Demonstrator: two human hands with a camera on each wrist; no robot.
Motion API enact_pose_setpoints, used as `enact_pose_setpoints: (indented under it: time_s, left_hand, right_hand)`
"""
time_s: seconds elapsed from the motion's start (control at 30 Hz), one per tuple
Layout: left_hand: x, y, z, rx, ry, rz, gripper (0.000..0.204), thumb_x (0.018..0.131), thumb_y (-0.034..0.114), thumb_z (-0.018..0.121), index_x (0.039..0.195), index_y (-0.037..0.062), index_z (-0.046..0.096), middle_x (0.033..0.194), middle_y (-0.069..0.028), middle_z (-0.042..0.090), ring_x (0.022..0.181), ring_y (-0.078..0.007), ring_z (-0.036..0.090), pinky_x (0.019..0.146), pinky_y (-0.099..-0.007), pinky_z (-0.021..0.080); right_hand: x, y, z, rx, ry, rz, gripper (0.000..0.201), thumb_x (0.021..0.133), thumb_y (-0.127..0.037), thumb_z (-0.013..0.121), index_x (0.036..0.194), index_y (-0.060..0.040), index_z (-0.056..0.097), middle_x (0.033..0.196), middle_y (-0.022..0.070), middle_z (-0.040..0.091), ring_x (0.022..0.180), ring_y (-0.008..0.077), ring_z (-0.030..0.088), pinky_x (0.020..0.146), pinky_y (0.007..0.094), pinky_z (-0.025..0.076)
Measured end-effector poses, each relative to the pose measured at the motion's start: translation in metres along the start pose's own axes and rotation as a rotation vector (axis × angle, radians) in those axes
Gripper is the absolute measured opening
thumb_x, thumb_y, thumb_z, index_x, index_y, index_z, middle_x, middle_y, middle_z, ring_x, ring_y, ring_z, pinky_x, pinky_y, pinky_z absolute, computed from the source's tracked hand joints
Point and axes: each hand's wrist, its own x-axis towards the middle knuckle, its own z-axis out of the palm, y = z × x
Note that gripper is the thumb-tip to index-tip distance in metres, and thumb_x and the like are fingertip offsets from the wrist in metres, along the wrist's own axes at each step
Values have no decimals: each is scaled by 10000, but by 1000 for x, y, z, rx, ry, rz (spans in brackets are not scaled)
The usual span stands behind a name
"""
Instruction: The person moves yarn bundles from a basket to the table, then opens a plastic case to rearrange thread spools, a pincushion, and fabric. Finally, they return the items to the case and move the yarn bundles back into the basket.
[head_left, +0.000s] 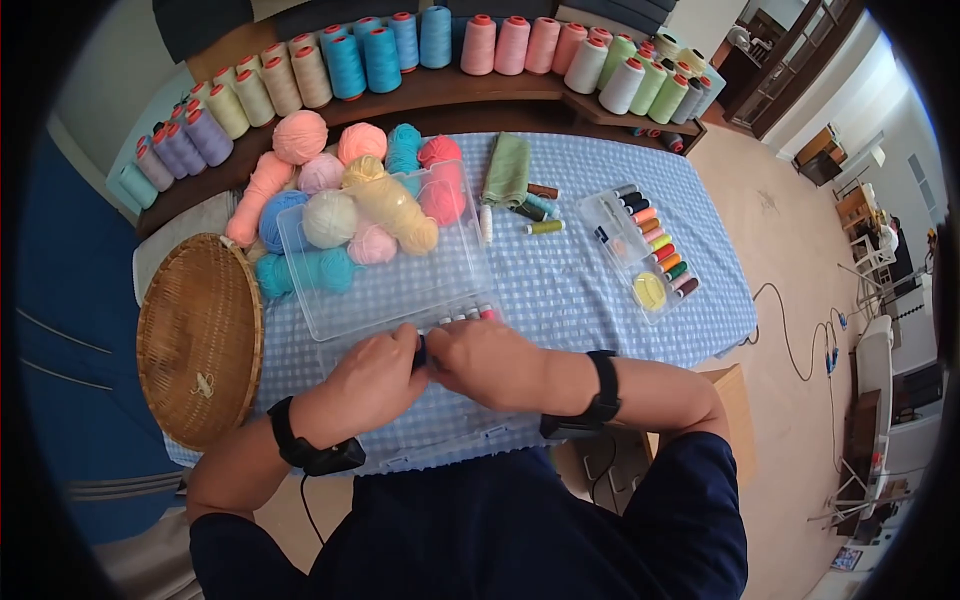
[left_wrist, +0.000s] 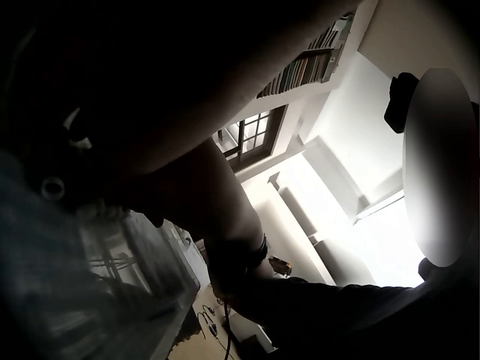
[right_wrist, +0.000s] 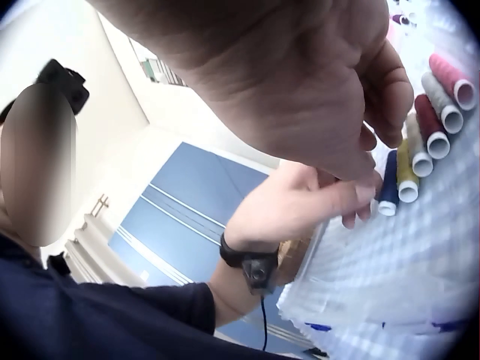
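Both hands meet over the near part of a clear plastic case on the checked cloth. A navy thread spool shows between them. My left hand pinches at this spool, its thumb right beside it in the right wrist view. My right hand has curled fingers close against the left fingertips; cannot tell what it holds, as its palm side is hidden. Beyond the fingers lies a row of small spools, among them an olive spool, a dark red spool and a pink spool. The left wrist view is very dark.
The raised clear lid stands before piled yarn balls. A wicker basket is at left. Further right lie a green cloth, loose spools and another open thread case. Large thread cones line the back shelf.
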Motion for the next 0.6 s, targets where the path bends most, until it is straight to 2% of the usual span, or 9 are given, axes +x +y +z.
enact_pose_setpoints:
  time_s: [0.07, 0.13, 0.17, 0.23, 0.33, 0.43, 0.6]
  left_hand:
    - [-5, 5, -4, -39, 21, 37, 349, 964, 199, 740, 1086, -72, 557, 861, -267, 721, 828, -502, 718, 739, -546, 579]
    - [-6, 10, -3, 33, -37, 66, 435, 931, 255, 787, 1109, -77, 569, 857, -249, 730, 812, -482, 726, 743, -528, 590]
    - [-3, 12, -2, 26, -28, 71, 435, 931, 255, 787, 1109, -77, 569, 857, -249, 730, 812, -482, 726, 743, -528, 590]
    - [3, 16, 2, 139, -94, 71, 406, 918, 263, 802, 1046, -67, 602, 840, -251, 723, 799, -463, 729, 737, -520, 591]
    - [14, 9, 14, 113, -96, 51, 348, 924, 256, 795, 974, -52, 641, 816, -247, 715, 789, -444, 733, 727, -515, 591]
    - [15, 11, 16, 147, -106, 58, 308, 939, 247, 781, 939, -38, 663, 797, -246, 708, 781, -437, 732, 719, -515, 590]
    - [11, 25, -1, 143, -129, 56, 275, 951, 236, 769, 945, -20, 669, 801, -231, 706, 775, -429, 726, 719, -516, 584]
  right_hand:
    - [-13, 4, -14, 11, 28, -15, 209, 919, -159, 774, 1037, -23, 668, 926, 195, 728, 895, 439, 728, 809, 519, 582]
    - [-22, 16, -32, -41, 131, 94, 158, 915, -156, 782, 1014, -59, 706, 953, 180, 724, 901, 427, 724, 805, 516, 582]
    - [-25, 27, -38, -52, 127, 96, 158, 915, -156, 782, 1014, -59, 706, 953, 180, 724, 901, 427, 724, 805, 516, 582]
    - [-26, 59, -45, -266, 405, 205, 185, 908, -159, 787, 1043, -52, 719, 973, 180, 715, 920, 422, 718, 801, 521, 581]
    - [-21, 111, -56, -459, 481, 405, 236, 885, -151, 808, 1077, -41, 728, 1099, 159, 712, 1068, 400, 698, 880, 495, 590]
    - [-19, 153, -56, -492, 502, 320, 214, 880, -129, 779, 1046, -16, 705, 1092, 191, 686, 1077, 392, 684, 905, 493, 587]
    - [-15, 173, -51, -493, 475, 316, 180, 887, -125, 770, 1016, -18, 707, 1095, 187, 686, 1065, 385, 684, 905, 489, 589]
